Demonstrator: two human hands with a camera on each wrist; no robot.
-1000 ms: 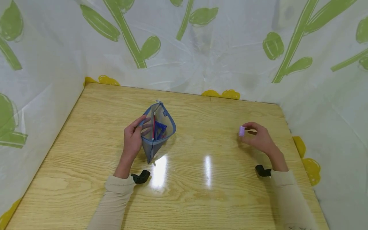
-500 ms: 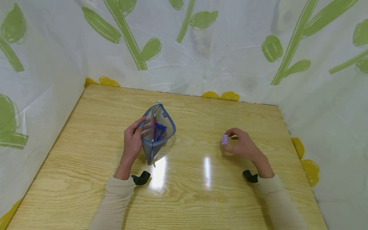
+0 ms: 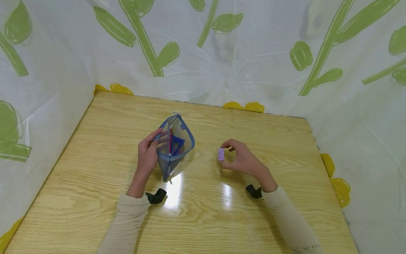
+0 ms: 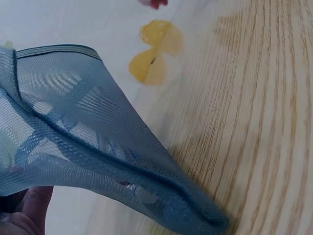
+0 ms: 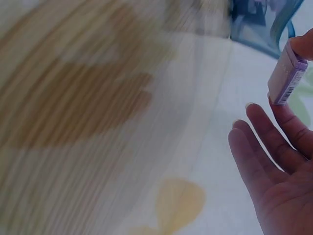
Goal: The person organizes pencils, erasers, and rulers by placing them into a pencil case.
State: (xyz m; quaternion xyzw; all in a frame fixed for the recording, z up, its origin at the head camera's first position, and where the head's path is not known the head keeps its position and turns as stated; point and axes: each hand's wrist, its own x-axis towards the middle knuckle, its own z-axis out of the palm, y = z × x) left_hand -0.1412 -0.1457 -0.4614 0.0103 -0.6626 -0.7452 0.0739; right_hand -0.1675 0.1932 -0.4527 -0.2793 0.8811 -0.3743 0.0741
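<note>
My left hand grips one side of a blue mesh pencil case, holding its top spread wide. Inside lie a red pencil and a blue set square, with smaller items partly hidden below. In the left wrist view the mesh wall slopes down to a corner near the table. To the right of the case, my right hand pinches a small purple eraser between thumb and index finger. The right wrist view shows a barcode on the eraser, the other fingers spread away from it.
Under both hands is a wood-grain table. White sheeting with green leaf drawings rises along its back and sides. Yellow paper shapes sit along the edges. A black wrist mount sticks out from each sleeve.
My right hand has moved left across the table with the eraser, coming closer to the pencil case. The left hand and the case have stayed in place.
</note>
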